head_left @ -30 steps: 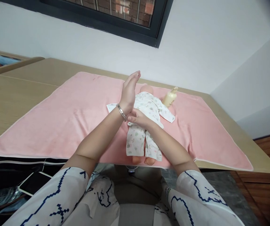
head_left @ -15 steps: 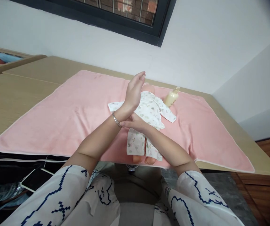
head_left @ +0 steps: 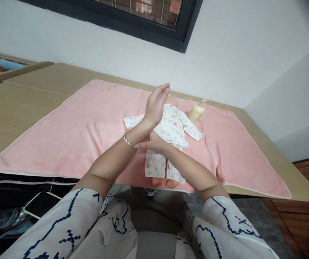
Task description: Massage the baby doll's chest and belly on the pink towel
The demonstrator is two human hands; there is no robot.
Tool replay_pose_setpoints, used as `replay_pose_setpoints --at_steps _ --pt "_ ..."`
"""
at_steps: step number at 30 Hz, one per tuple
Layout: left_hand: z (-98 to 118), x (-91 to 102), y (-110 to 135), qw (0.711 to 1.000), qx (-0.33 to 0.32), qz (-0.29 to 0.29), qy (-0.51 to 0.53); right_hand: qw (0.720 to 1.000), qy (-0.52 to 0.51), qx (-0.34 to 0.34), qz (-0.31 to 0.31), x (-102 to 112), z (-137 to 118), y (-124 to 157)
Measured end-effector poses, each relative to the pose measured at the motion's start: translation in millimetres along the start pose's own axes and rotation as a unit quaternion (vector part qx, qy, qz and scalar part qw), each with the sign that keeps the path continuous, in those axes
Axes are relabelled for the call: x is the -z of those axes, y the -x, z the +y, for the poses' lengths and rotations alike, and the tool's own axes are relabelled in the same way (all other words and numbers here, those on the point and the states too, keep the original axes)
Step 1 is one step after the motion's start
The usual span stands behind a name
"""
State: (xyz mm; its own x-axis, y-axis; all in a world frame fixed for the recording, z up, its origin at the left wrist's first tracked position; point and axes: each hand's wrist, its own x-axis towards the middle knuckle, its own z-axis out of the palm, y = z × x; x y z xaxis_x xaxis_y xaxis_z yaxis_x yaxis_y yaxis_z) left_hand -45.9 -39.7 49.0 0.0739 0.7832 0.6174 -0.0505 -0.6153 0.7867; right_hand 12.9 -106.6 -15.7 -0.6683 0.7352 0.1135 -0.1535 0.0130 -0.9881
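Observation:
My left hand (head_left: 156, 105) is raised above the pink blanket, empty, its fingers stretched out and held side by side. A silver bracelet (head_left: 128, 140) circles my left forearm below the wrist. From underneath, my right hand (head_left: 154, 142) wraps round that wrist, its thumb touching the bracelet and its other fingers mostly hidden by the arm. Below both hands a baby doll in white printed clothes (head_left: 172, 126) lies on the blanket (head_left: 63, 136); its feet (head_left: 157, 182) point toward me and my left hand partly covers its head.
A pale yellow pump bottle (head_left: 197, 111) stands on the blanket right of the doll. The blanket covers much of a wooden table (head_left: 30, 108) against a white wall with a dark-framed window (head_left: 149, 30). Below the table's edge are a small fan (head_left: 150, 191) and a clear plastic bottle (head_left: 2, 218).
The bracelet has slid a little down my left forearm toward the elbow, with my right thumb beside it. My left hand has shifted slightly right. The doll and pump bottle stay put.

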Motion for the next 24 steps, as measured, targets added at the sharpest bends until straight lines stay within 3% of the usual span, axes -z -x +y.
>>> replay_pose_setpoints --at_steps 24 --pt "3.2 -6.9 4.8 0.997 -0.071 -0.019 -0.010 0.992 0.121 -0.031 -0.030 4.7 -1.4 3.8"
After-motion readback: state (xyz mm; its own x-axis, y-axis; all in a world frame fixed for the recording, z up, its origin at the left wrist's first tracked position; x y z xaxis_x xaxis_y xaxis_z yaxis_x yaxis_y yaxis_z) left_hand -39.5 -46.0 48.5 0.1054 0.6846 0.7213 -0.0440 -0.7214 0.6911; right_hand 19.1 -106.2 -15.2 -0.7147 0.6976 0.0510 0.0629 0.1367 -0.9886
